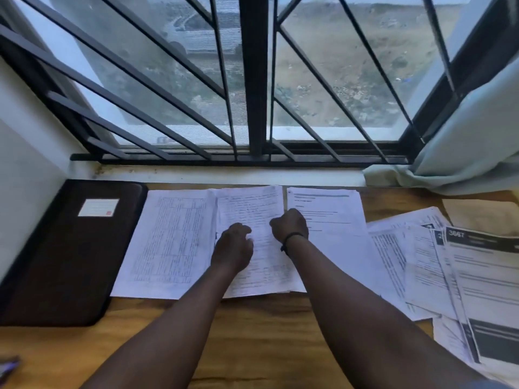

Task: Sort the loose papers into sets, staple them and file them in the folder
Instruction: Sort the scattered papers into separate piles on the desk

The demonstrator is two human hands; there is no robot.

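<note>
Three paper sets lie side by side on the wooden table (252,332): a sheet of tables (168,242) at left, a handwritten set (252,206) in the middle, and a printed set (328,214) at right. My left hand (233,248) rests on the handwritten set with its fingers curled under. My right hand (289,224) sits as a fist at that set's right edge. Whether either hand pinches a sheet is hidden. A closed black folder (70,248) with a white label lies at far left.
A loose pile of printed papers (421,265) spreads at right, with a sheet marked 3667 (483,276) on top. A tan envelope (477,217) lies behind it. A curtain (463,153) hangs at the barred window. A small dark object (8,366) sits at bottom left.
</note>
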